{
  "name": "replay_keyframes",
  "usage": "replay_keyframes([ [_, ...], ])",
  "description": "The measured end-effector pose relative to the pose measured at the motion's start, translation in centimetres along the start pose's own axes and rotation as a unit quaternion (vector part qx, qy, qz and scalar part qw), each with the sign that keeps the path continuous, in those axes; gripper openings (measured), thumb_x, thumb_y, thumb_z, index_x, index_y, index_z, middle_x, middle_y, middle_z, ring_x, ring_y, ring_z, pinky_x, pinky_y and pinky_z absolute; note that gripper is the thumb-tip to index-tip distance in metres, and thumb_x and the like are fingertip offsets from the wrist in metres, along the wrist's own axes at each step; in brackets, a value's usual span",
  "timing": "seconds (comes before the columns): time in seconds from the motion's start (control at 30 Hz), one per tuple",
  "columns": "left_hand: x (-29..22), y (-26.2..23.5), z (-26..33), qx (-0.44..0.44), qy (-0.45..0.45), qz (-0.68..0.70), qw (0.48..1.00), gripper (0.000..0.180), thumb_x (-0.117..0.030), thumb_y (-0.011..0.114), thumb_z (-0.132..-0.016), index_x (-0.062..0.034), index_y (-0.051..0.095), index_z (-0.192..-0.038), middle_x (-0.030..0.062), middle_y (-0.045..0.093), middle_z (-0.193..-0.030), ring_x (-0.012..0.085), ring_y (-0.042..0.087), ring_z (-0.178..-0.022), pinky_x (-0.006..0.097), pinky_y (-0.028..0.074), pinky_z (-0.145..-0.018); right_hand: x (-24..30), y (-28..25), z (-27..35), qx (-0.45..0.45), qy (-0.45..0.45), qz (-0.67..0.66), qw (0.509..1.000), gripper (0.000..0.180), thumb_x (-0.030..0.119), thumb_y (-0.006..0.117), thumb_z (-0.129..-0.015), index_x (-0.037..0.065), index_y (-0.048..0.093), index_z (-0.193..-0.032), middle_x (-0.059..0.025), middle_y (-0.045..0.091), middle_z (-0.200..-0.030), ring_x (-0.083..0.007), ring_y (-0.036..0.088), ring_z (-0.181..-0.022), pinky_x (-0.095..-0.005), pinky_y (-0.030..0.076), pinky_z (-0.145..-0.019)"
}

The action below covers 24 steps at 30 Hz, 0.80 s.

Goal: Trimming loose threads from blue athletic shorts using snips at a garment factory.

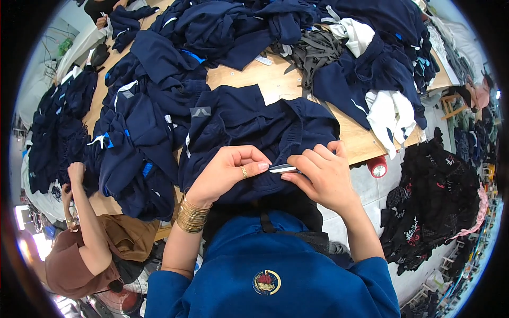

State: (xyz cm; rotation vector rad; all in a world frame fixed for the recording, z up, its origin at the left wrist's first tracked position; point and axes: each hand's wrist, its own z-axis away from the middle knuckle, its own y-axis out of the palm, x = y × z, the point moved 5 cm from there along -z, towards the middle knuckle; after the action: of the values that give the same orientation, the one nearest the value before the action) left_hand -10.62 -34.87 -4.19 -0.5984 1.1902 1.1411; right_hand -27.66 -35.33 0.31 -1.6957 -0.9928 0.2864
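A navy garment (236,119) with a gathered waistband and a grey patch lies spread over the near table edge in front of me. My left hand (225,169), with a ring and stacked gold bangles on its wrist, pinches the garment's near edge between thumb and fingers. From the right, my right hand (323,172) is closed round small thread snips (282,168) with pale, shiny blades. Their tip points left and meets the fabric at my left fingertips. Whether a thread lies between the blades is too small to tell.
Piles of navy garments (140,132) cover the wooden table (233,77). Dark straps (313,53) and white cloth (389,114) lie at right. A red cylinder (377,167) sits by the table edge. Black garments (435,201) heap on the floor. A co-worker (79,249) works at left.
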Motion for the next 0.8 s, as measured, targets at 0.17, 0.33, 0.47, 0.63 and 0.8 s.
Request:
replay_keyframes([
  [0.17, 0.2, -0.1, 0.1, 0.002, 0.0, -0.001, 1.0, 0.015, -0.012, 0.061, -0.087, 0.0007, 0.064, -0.095, 0.0004, 0.063, -0.082, 0.0036, 0.055, -0.075, 0.018, 0.044, -0.071, -0.1, 0.1, 0.1, 0.022, -0.002, -0.003, 1.0, 0.02, 0.033, 0.064, -0.08, 0.014, 0.06, -0.085, 0.0018, 0.052, -0.069, -0.0144, 0.05, -0.067, -0.031, 0.032, -0.069],
  [0.33, -0.1, -0.1, 0.4, -0.021, -0.023, 0.001, 1.0, 0.022, -0.01, 0.067, -0.081, 0.0013, 0.062, -0.099, 0.0045, 0.066, -0.092, 0.0069, 0.06, -0.084, 0.02, 0.047, -0.076, -2.5, 0.3, 1.0, -0.036, 0.199, -0.186, 0.961, 0.025, 0.03, 0.07, -0.076, 0.009, 0.061, -0.088, 0.0006, 0.058, -0.071, -0.0148, 0.053, -0.065, -0.0296, 0.032, -0.065],
  [0.47, 0.5, -0.1, 0.2, -0.023, -0.029, 0.006, 0.999, 0.029, -0.008, 0.07, -0.078, 0.0018, 0.061, -0.105, 0.0065, 0.066, -0.095, 0.0085, 0.061, -0.085, 0.021, 0.048, -0.077, -1.8, 0.7, 1.4, -0.029, 0.148, -0.158, 0.976, 0.025, 0.029, 0.07, -0.076, 0.009, 0.061, -0.087, -0.0001, 0.058, -0.069, -0.0149, 0.053, -0.063, -0.0297, 0.031, -0.063],
  [0.63, 1.0, -0.4, 0.4, -0.04, -0.011, -0.004, 0.999, 0.024, -0.007, 0.068, -0.08, 0.0023, 0.064, -0.102, 0.005, 0.067, -0.09, 0.008, 0.061, -0.083, 0.02, 0.047, -0.077, -1.1, 1.1, 1.6, -0.034, 0.101, -0.078, 0.991, 0.023, 0.029, 0.068, -0.077, 0.01, 0.06, -0.087, 0.0, 0.057, -0.07, -0.0158, 0.05, -0.063, -0.0308, 0.03, -0.064],
  [0.8, 1.2, -0.4, 0.3, -0.048, 0.016, -0.002, 0.999, 0.019, -0.009, 0.065, -0.083, 0.0023, 0.065, -0.098, 0.0036, 0.066, -0.087, 0.0066, 0.059, -0.081, 0.02, 0.046, -0.075, -0.3, 1.4, 1.4, -0.021, 0.093, -0.064, 0.993, 0.022, 0.029, 0.066, -0.078, 0.01, 0.06, -0.087, 0.0, 0.056, -0.071, -0.0163, 0.049, -0.064, -0.0321, 0.03, -0.067],
])
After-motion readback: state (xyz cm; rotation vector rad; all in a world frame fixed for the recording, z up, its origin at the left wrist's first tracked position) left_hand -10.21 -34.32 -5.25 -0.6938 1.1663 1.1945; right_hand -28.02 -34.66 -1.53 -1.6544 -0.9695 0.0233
